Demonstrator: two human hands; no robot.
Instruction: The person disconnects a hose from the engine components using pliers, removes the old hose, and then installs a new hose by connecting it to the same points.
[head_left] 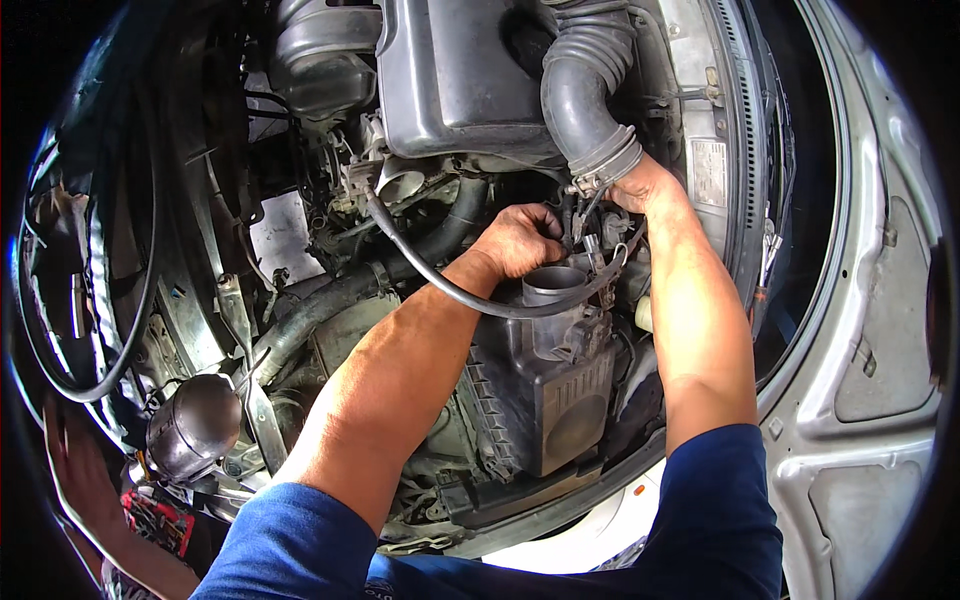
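My left hand point(520, 238) reaches into the engine bay, with its fingers curled and its thumb and fingertips pressed together beside thin dark wiring point(568, 222). What they pinch is hidden. Just below it is the round open neck point(553, 283) of a black air filter box point(572, 415). My right hand point(645, 186) is up against the clamped lower end of a ribbed grey intake hose point(588, 110). Its fingers are hidden behind that hose and its metal clamp point(604, 165). A thin black hose point(440, 280) loops across in front of my left wrist.
A large grey plastic engine cover point(465, 75) lies beyond my hands. A thick coolant hose point(310, 325) runs on the left. Another person's hand point(85, 480) is at the lower left, near a red object point(160, 520). The grey car body panel point(850, 400) borders the right.
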